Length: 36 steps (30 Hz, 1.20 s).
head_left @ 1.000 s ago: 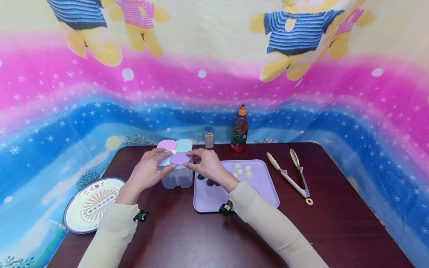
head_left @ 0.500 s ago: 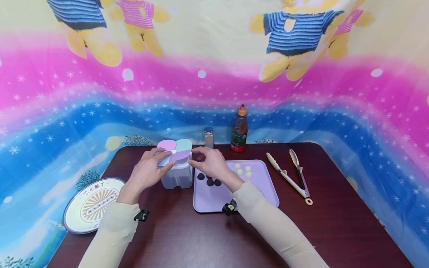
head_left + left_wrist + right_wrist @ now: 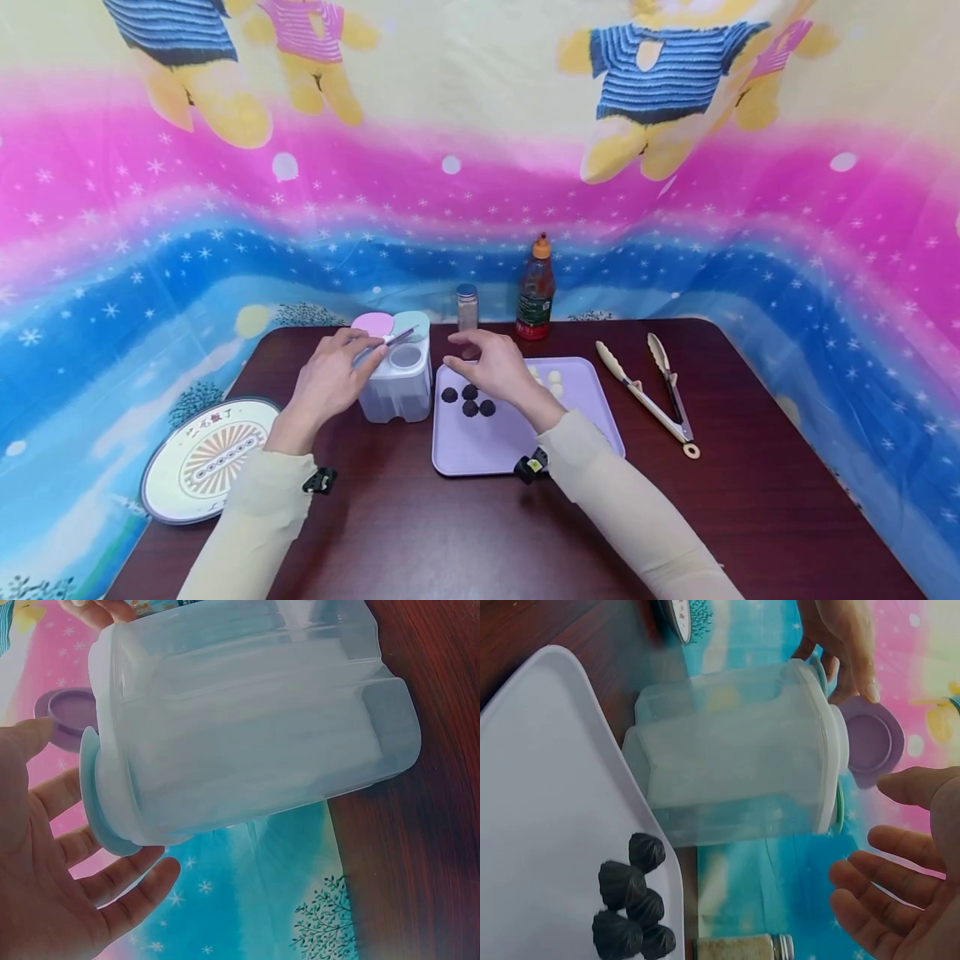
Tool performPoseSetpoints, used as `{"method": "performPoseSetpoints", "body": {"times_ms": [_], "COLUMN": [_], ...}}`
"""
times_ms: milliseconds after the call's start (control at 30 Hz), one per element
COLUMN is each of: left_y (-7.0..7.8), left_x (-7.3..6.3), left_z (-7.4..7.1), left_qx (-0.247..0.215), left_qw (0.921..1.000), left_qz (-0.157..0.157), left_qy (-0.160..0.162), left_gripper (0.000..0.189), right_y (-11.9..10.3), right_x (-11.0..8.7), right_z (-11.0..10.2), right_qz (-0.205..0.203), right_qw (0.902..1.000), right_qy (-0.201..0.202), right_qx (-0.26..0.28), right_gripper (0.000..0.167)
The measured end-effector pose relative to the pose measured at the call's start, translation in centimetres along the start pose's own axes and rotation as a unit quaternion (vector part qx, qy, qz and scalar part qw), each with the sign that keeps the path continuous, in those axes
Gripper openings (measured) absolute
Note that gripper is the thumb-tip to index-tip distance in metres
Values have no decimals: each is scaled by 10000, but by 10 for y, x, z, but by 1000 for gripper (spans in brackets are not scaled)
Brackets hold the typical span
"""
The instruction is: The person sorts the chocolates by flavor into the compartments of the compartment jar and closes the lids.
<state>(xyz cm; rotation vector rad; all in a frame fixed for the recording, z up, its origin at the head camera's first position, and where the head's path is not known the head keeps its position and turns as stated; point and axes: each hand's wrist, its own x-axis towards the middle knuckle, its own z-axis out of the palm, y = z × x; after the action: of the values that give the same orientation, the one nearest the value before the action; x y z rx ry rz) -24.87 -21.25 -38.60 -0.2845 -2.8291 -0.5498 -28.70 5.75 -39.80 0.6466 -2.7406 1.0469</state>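
Note:
A translucent storage container (image 3: 396, 393) with a white top and petal-shaped flip lids stands on the table. Its purple lid (image 3: 871, 742) is tilted up on its hinge, and a round opening (image 3: 406, 357) shows below it. My left hand (image 3: 324, 379) holds the container's top, fingers bent around the edge of the light blue lid (image 3: 101, 802), thumb tip at the purple lid. The pink lid (image 3: 372, 322) and turquoise lid (image 3: 417, 322) lie flat. My right hand (image 3: 491, 367) hovers right of the container, fingers spread, holding nothing.
A lilac tray (image 3: 468, 454) holds several black pleated lumps (image 3: 621, 885) and white balls (image 3: 555, 379). Tongs (image 3: 660, 404) lie spread at right. Behind stand a sauce bottle (image 3: 535, 300) and a small shaker jar (image 3: 467, 308). A patterned plate (image 3: 206, 458) lies at the left edge.
The purple lid has swung up from flat, uncovering the opening. My right hand has let go of it and moved right, over the tray. My left hand has stayed at the container.

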Motion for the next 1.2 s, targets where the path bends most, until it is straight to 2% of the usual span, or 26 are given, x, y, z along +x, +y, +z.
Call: {"method": "performPoseSetpoints", "body": {"times_ms": [267, 533, 900, 1200], "left_y": [0, 1, 1, 1], "left_x": [3, 3, 3, 3], "left_z": [-1, -2, -1, -1], "left_qx": [-121, -171, -255, -326], "left_qw": [9994, 9991, 9984, 9977], "left_qz": [-330, -380, -513, -594], "left_qy": [-54, 27, -36, -34], "left_gripper": [65, 66, 72, 75], "right_y": [16, 33, 53, 72], "right_x": [-5, -11, -23, -35], "right_z": [-12, -27, -48, -69], "right_qz": [103, 89, 362, 452], "right_qw": [9999, 9994, 9984, 9970], "right_qy": [122, 303, 330, 553], "right_qx": [-45, -150, -266, -285], "right_gripper": [41, 41, 42, 41]}}
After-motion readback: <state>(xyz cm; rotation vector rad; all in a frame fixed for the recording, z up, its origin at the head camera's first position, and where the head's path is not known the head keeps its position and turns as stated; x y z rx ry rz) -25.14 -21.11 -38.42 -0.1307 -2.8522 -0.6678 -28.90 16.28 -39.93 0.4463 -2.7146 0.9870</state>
